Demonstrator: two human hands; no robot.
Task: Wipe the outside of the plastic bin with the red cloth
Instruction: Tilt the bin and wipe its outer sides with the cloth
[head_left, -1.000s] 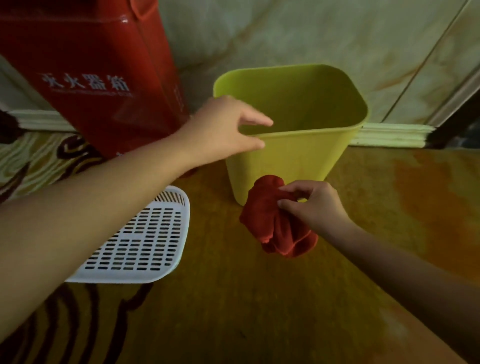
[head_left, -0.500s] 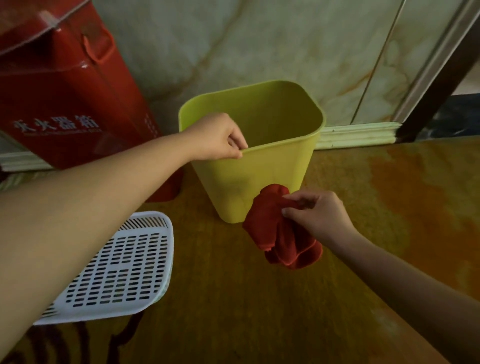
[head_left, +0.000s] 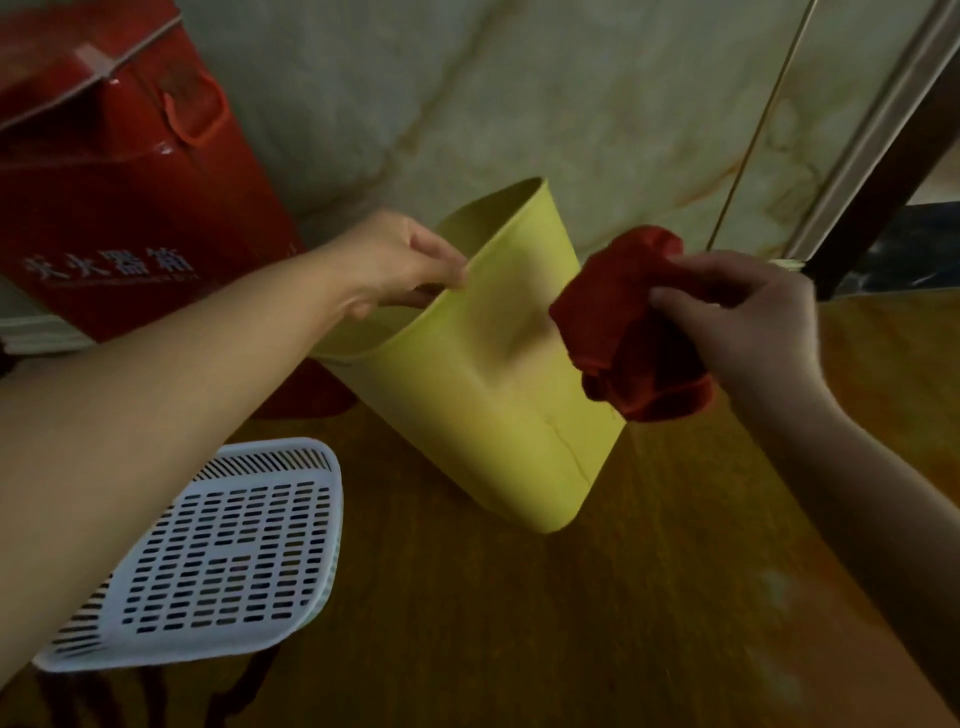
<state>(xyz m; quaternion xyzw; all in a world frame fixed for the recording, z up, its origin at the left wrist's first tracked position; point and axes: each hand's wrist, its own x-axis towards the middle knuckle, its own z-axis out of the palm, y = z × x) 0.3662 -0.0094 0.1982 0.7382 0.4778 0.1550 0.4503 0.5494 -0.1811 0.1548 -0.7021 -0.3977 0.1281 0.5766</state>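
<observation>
Our right hand (head_left: 748, 322) is closed around the bunched red cloth (head_left: 631, 332), thumb and fingers pinching its upper folds so that the wad hangs out to the left of the palm, toward the bin. The cloth's inner edge lies against, or just beside, the upper right flank of the plastic bin (head_left: 488, 395); we cannot tell for sure that it presses the wall. Our left hand (head_left: 400, 265) is clamped on the bin's rim at its near left side, fingers over the lip, and holds the bin tilted: its mouth leans away to the upper left and its base points down toward us on the right, so the long axis runs diagonally from rim to base. That is the relation we think the wipe turns on. The broad yellow side faces us and lies immediately left of and below the cloth, so we judge the right hand, already the nearer one to that wall, would draw the cloth down along the axis toward the base while the left steadies the rim. A thin crack-like line runs down the lower wall. Counting: one bin, one red cloth, two hands, one white slotted basket (head_left: 218, 561) on the floor at lower left, and one red box (head_left: 119, 208) behind the left arm.
</observation>
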